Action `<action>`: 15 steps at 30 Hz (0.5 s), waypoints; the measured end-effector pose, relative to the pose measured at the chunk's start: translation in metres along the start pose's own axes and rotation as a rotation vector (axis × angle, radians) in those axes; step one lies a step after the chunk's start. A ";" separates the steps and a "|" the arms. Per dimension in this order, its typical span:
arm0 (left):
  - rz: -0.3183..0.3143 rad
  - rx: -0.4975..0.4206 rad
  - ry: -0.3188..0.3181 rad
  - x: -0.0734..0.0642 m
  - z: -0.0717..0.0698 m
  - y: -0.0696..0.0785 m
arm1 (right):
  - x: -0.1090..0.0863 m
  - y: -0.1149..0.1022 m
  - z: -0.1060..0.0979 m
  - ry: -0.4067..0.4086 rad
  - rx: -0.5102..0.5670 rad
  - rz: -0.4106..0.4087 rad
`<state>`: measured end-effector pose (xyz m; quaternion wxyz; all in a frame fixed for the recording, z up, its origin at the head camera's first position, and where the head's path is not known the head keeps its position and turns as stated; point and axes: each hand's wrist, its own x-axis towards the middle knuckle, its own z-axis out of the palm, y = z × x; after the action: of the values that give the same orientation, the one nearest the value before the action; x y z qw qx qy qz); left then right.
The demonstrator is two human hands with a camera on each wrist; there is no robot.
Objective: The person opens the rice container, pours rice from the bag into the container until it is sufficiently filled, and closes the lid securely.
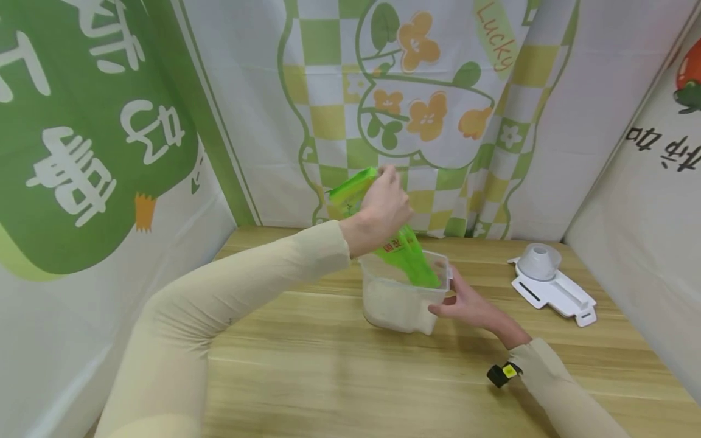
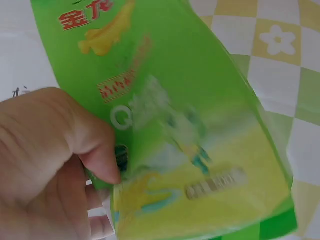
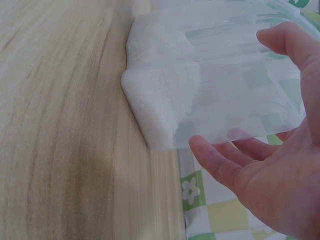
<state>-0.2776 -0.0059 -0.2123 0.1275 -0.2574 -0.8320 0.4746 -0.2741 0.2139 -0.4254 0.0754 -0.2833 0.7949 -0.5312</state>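
Note:
My left hand [image 1: 383,204] grips the upper, closed end of a green and yellow plastic bag [image 1: 409,258], printed with characters. The bag tilts down to the right, its lower end inside the mouth of a clear plastic container [image 1: 378,283]. In the left wrist view, the thumb presses on the bag's printed face [image 2: 210,90]. My right hand [image 1: 468,304] holds the container's right side, thumb at the front and fingers round the corner. White rice-like grains [image 3: 160,85] fill the container's lower part, as the right wrist view shows. The bag's opening is hidden.
A white plastic lid-like piece [image 1: 558,295] with a translucent cup [image 1: 539,261] on it lies at the right of the wooden table [image 1: 306,371]. Patterned cloth [image 1: 323,73] hangs behind the table, with printed sheets at both sides.

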 end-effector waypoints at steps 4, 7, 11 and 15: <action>-0.008 -0.103 0.006 -0.010 0.008 -0.008 | 0.000 -0.001 0.000 -0.005 -0.009 0.002; -0.030 -0.148 0.036 -0.019 0.016 -0.013 | -0.001 0.000 -0.001 0.007 -0.042 0.030; -0.052 -0.191 0.089 -0.032 0.023 -0.017 | -0.001 0.001 0.000 0.018 -0.061 0.028; -0.080 -0.253 0.144 -0.043 0.029 -0.018 | -0.001 0.002 0.000 0.023 -0.058 0.013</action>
<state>-0.2604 -0.0584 -0.2105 0.1721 -0.2712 -0.8835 0.3410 -0.2741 0.2148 -0.4271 0.0614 -0.2739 0.8127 -0.5106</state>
